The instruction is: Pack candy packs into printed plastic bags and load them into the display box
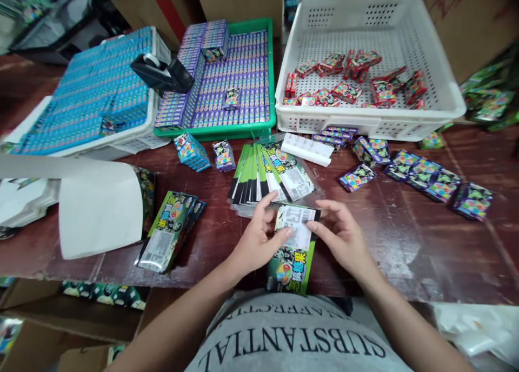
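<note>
Between my hands is a green and black printed packet (291, 261) with a white label, tilted at the table's front edge. My left hand (263, 237) grips its left side, thumb on the label. My right hand (338, 234) pinches the upper right corner, thumb in front and fingers behind. Just beyond lies a fanned stack of similar packets (251, 174), with a roll of white stickers (307, 148) on top. To the left is a small pile of packets (166, 231), label side up. What is inside the held packet cannot be seen.
Behind stand a white crate (367, 120) with red boxes, a green tray (272, 64) of purple boxes and a white tray of blue boxes (93, 85). A tape dispenser (162, 74) rests across the trays. Purple boxes (424, 174) lie at right, a white sheet (101, 210) at left.
</note>
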A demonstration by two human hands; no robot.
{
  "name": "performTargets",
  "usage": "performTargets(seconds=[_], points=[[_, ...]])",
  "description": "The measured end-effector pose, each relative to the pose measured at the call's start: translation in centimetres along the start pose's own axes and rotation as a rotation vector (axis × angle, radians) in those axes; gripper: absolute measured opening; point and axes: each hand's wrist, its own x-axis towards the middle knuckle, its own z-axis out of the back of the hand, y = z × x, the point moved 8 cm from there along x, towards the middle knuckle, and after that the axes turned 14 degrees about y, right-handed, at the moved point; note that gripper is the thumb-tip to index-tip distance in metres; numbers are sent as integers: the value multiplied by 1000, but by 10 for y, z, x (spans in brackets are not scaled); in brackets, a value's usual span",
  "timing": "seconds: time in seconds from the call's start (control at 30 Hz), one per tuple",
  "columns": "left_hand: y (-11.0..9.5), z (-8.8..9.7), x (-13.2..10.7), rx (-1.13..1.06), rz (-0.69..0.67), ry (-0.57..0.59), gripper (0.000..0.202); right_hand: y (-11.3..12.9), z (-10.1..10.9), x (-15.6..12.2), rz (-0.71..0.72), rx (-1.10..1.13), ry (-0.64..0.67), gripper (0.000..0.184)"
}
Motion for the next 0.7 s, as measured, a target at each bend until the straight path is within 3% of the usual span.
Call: performTargets(seconds=[0.07,0.13,0.27,0.4,0.5,0.6,0.7], points=[[6,1,0,-7,35,39,65,-4,0,-3,-43,-43,50,36],[7,7,0,66,64,46,44,-2,-2,-3,-37,-66,127,28],[-6,23,9,226,37,-38,11,14,-4,3,80,-158,147,28],[-11,35,16,131,50,-84,19,19,-5,10,89,-197,112,40],[-15,35,20,192,109,-10,17,22,-7,16,33,-180,172,23],[-21,36,24,228,168,17,14,23,-3,24,-116,-94,143,13],[-26,41,30,228,223,0,11,18,-1,31,-290,19,103,19]])
